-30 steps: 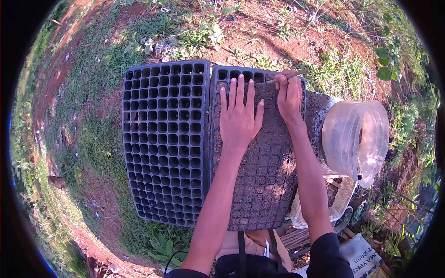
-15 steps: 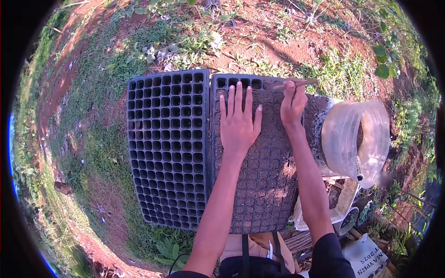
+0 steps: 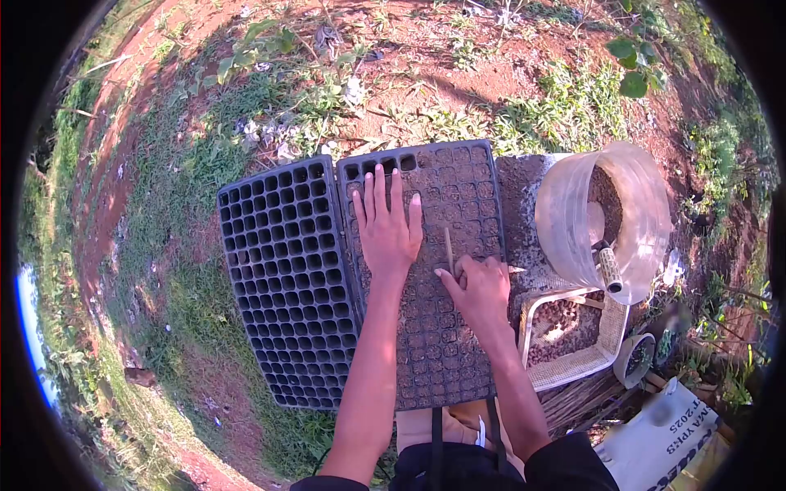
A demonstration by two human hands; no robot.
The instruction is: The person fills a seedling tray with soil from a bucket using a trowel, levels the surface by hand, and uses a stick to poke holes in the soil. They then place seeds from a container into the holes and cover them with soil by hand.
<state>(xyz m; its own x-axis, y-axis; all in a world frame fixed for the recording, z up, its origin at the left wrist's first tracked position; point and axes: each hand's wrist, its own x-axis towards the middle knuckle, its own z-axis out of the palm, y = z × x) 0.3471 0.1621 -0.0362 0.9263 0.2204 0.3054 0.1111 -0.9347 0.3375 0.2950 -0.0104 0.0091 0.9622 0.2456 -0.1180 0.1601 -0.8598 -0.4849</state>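
Observation:
My left hand [image 3: 386, 233] lies flat on a black seedling tray [image 3: 438, 360] whose cells are mostly filled with dark soil. Its fingers are stretched out and slightly apart, the tips close to a few unfilled cells in the far row. Lower and to the right, my right hand [image 3: 477, 290] is closed around a thin wooden stick [image 3: 448, 245], over the soil-filled cells. One length of the stick points away from me beyond the thumb; the gripped part is hidden by the fingers. A second black seedling tray [image 3: 286, 278] with empty-looking cells adjoins on the left.
To the right, a cut clear plastic container [image 3: 565, 217] holds soil. Nearer stands a pale woven basket [image 3: 610, 344] with small reddish-brown pieces inside. A printed white sack [image 3: 655, 434] lies at lower right. Grass and red earth [image 3: 442, 82] surround the trays.
My right hand has come down from the tray's far right edge towards its middle, turning the stick from crosswise to lengthwise. My left hand remains flat on the tray. The camera view has shifted.

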